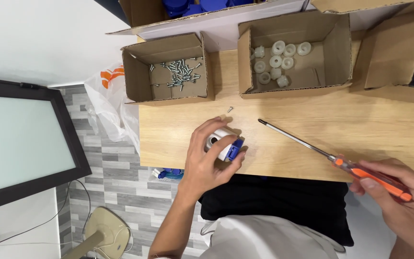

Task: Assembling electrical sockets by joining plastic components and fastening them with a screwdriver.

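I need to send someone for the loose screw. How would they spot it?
On the wooden table, look just in front of the cardboard box of screws. One small silver screw lies alone on bare wood, beyond the left hand.

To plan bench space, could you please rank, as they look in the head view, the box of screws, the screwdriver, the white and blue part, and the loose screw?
1. Screwdriver, longest, though it lies nearer the camera
2. Box of screws
3. White and blue part
4. Loose screw

Screws [178, 72] in left box [142, 79], rollers [276, 62] in box [334, 48] to its right, screwdriver [312, 148] on table [312, 124]
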